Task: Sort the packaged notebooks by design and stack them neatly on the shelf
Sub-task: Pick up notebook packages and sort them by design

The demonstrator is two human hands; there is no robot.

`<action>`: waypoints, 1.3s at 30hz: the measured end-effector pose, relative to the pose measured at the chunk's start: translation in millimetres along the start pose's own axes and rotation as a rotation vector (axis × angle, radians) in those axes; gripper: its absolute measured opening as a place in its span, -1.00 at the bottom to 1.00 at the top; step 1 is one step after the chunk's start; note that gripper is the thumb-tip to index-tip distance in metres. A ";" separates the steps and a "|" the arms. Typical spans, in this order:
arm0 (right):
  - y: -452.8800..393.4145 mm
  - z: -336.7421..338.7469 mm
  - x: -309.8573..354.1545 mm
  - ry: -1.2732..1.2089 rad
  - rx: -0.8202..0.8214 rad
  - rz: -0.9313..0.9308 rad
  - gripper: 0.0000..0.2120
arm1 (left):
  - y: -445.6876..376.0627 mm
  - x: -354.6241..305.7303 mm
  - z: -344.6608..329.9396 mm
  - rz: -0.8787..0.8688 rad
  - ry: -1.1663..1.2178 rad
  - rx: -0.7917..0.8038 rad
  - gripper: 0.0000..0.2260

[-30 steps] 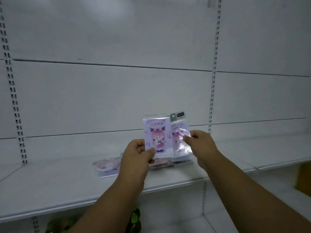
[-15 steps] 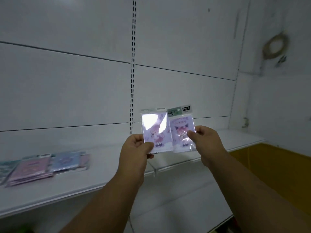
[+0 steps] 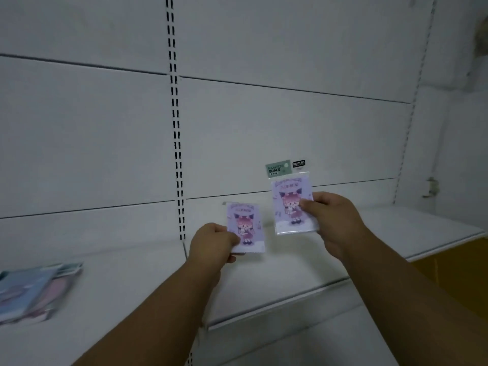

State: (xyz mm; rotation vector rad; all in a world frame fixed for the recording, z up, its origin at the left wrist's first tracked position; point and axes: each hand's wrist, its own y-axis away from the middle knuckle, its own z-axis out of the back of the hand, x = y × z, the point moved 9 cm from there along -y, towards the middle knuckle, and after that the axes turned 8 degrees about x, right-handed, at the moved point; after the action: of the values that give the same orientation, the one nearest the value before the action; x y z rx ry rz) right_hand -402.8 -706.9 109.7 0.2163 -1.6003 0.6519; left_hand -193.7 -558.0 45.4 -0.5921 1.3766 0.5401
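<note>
Both arms are extended forward over the white shelf (image 3: 277, 283). The left hand (image 3: 215, 245) is closed on the lower left corner of a purple notebook (image 3: 247, 228), thumb on its front face; the notebook is held upright, low, just above the shelf surface. The right hand (image 3: 334, 220) is closed on the right edge of a second notebook (image 3: 291, 207) of the same design, held upright and higher, its green header card (image 3: 277, 169) at the top. The two notebooks are held apart, with a narrow gap between them.

The shelf around and beneath both hands is bare, and its front edge runs below the forearms. A blurred stack of notebooks (image 3: 29, 291) lies flat on the shelf at far left, well apart from the hands. Behind, white back panels are divided by a slotted upright (image 3: 176, 133).
</note>
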 end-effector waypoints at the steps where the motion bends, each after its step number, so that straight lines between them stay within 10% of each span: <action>1: -10.4 -4.4 -4.5 -0.022 0.040 -0.014 -0.93 | -6.6 3.6 -1.2 0.025 -0.030 -0.014 -0.94; 24: -63.8 -82.4 -57.8 -0.156 0.591 -0.184 -0.98 | -7.7 19.6 3.0 0.317 -1.128 -0.208 -0.73; 31: -51.5 -97.6 -56.5 -0.030 0.625 -0.224 -0.90 | -22.3 -15.6 27.1 0.055 -0.274 -0.229 -0.76; 39: -59.1 -95.1 -63.3 0.324 0.434 -0.204 -0.81 | -67.8 -13.9 39.6 0.019 -0.251 -0.246 -0.83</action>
State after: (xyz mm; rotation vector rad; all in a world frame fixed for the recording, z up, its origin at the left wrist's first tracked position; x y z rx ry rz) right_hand -282.6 -720.2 66.0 0.5577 -1.0975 0.8235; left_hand -121.0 -581.8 67.9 -0.6851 1.0874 0.7798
